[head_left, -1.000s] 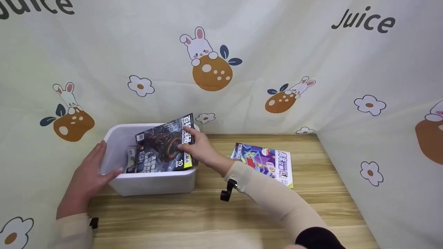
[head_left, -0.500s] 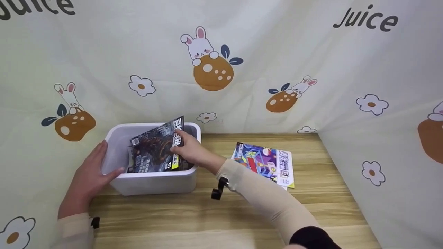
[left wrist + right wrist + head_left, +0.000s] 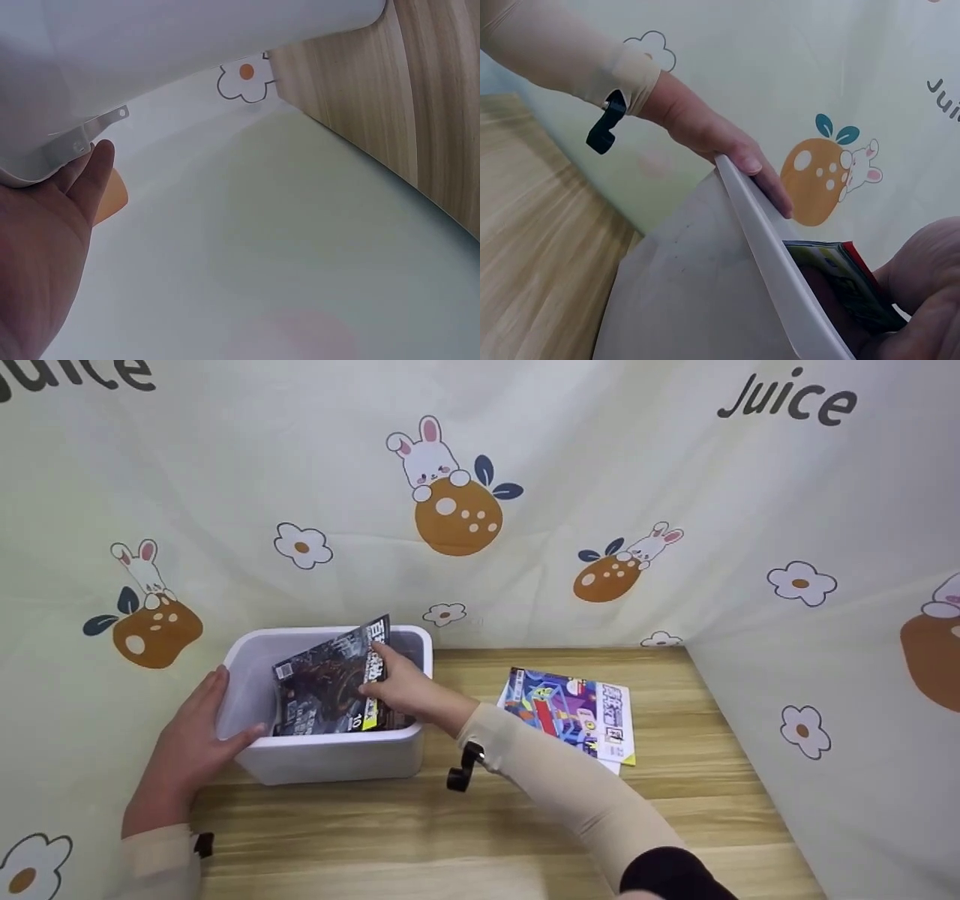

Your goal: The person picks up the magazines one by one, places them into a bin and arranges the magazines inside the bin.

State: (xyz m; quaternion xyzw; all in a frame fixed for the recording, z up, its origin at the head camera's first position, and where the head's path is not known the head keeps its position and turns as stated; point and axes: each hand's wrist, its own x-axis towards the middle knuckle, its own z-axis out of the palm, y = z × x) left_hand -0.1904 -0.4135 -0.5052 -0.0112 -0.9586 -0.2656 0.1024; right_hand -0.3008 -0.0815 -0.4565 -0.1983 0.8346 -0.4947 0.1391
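Observation:
A dark-covered magazine (image 3: 322, 686) leans tilted inside a white plastic bin (image 3: 330, 761), its upper right corner rising above the rim. My right hand (image 3: 405, 684) pinches its right edge, thumb on the cover and fingers behind, hidden in the head view. My left hand (image 3: 187, 742) grips the bin's left front corner, thumb on the front rim and fingers along the outer left side. The right wrist view shows the magazine's edge (image 3: 847, 285) just inside the bin wall. A metal handle bracket (image 3: 75, 146) meets the left fingers in the left wrist view.
A colourful purple magazine (image 3: 570, 712) lies on the wooden table (image 3: 480, 825) right of the bin, with a white sheet edge under it. A patterned fabric backdrop (image 3: 360, 495) closes off the back and sides.
My right hand has moved left and slightly down with the dark magazine, which sits further left and lower in the bin. The left hand and bin have stayed put.

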